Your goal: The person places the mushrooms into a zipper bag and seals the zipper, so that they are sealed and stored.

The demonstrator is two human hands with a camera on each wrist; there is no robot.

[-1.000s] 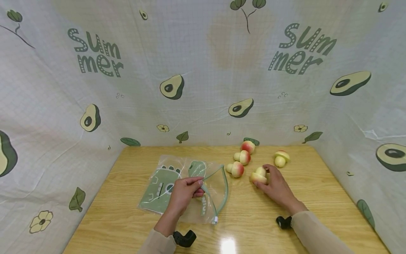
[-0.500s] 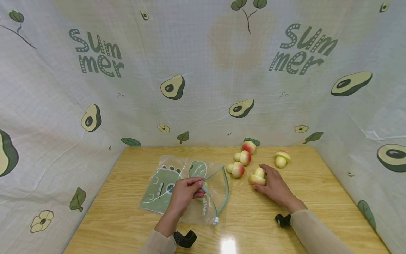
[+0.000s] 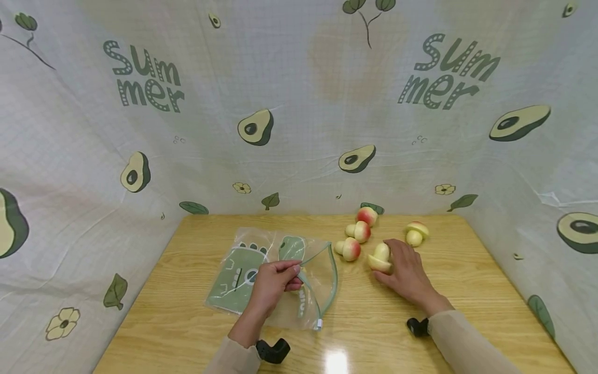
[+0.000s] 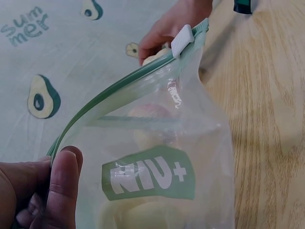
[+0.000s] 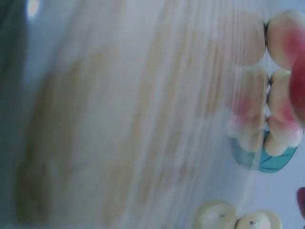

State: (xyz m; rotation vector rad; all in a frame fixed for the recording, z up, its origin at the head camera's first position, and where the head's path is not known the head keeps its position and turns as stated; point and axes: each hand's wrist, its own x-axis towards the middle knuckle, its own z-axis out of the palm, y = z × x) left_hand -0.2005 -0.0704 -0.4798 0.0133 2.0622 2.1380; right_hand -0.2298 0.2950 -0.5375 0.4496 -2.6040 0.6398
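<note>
My left hand (image 3: pixel 275 280) pinches the green zip edge of a translucent slider zip bag (image 3: pixel 320 275) lying on the table, its mouth parted. In the left wrist view, thumb and fingers grip that edge, and a white slider (image 4: pixel 182 41) sits at the far end. To the right, my right hand (image 3: pixel 408 270) curls its thumb and fingers round a cream toy mushroom (image 3: pixel 381 254) with its stem upward. Several red-and-cream toy mushrooms (image 3: pixel 349 249) lie in a slanting row left of that hand. The right wrist view shows the row, but not the held mushroom.
Another toy mushroom (image 3: pixel 415 234) stands at the back right. The bag's printed green side (image 3: pixel 238 278) stretches left across the wooden table (image 3: pixel 187 332). Printed cloth (image 3: pixel 299 104) encloses the table's back and sides. Black wrist devices (image 3: pixel 273 351) sit by both sleeves.
My right fingers have shifted slightly around the cream mushroom, which has tilted and moved a little left. The left hand and bag have stayed in place.
</note>
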